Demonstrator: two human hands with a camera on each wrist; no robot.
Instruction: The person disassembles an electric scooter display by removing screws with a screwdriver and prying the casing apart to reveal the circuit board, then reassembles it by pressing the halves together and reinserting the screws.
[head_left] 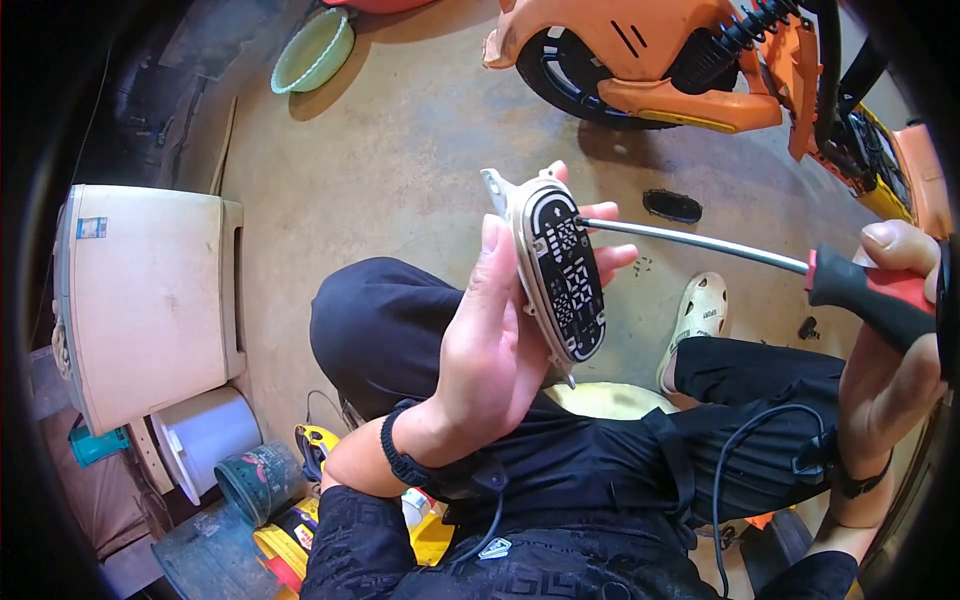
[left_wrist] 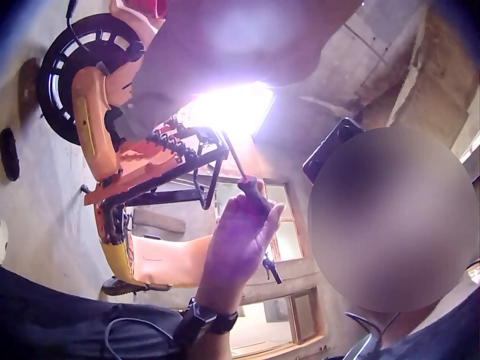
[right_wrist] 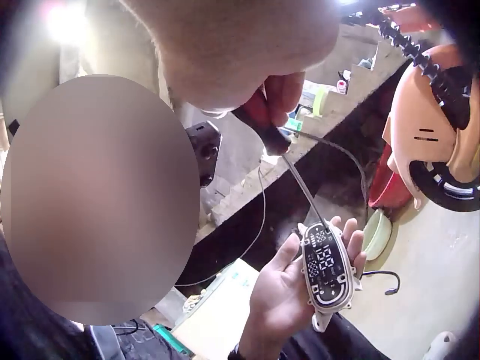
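Observation:
My left hand (head_left: pixel 490 350) holds an oval digital speedometer (head_left: pixel 572 275), its black face with white digit segments turned up. The thumb lies along the near side of its pale housing, and the other fingers reach behind it. My right hand (head_left: pixel 885 385) grips the red and black handle of a screwdriver (head_left: pixel 700 243). The screwdriver's long metal shaft crosses to the upper part of the face, its tip right at the edge beside the digits. In the right wrist view the speedometer (right_wrist: pixel 327 266) lies over the left palm, with the tip at its upper end.
An orange scooter (head_left: pixel 640 70) stands ahead. A dark oval piece (head_left: pixel 672 206) and several small bits (head_left: pixel 643 266) lie on the floor near a pale clog (head_left: pixel 697 320). A green basin (head_left: pixel 315 50) is at far left. A white cabinet (head_left: pixel 150 300) and buckets (head_left: pixel 210 440) stand at left.

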